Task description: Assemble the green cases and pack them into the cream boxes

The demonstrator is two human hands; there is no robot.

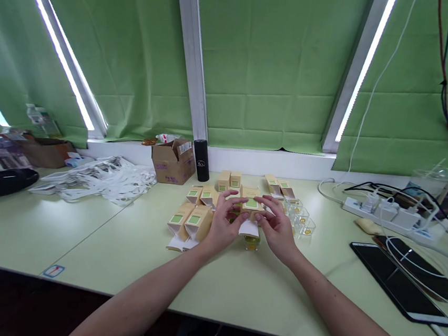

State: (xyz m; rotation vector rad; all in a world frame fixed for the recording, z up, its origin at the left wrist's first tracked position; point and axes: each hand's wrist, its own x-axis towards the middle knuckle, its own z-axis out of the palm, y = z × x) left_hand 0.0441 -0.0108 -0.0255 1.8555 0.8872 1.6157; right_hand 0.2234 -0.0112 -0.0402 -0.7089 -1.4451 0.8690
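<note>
Between my hands is a small tan carton with a green panel; its white flap hangs open toward me. My left hand grips the carton's left side, thumb near the flap. On the opposite side, the fingers and thumb of my right hand hold it too. Just below the flap a small clear container with something yellow-green in it stands on the table. Left of my left hand are similar cartons with open flaps. Several clear containers with yellow spots sit beyond my right hand.
More cartons stand at the back. A brown cardboard box and a black cylinder are by the wall. White straps lie left. Phones, cables and a power strip occupy the right. The table's front edge is near.
</note>
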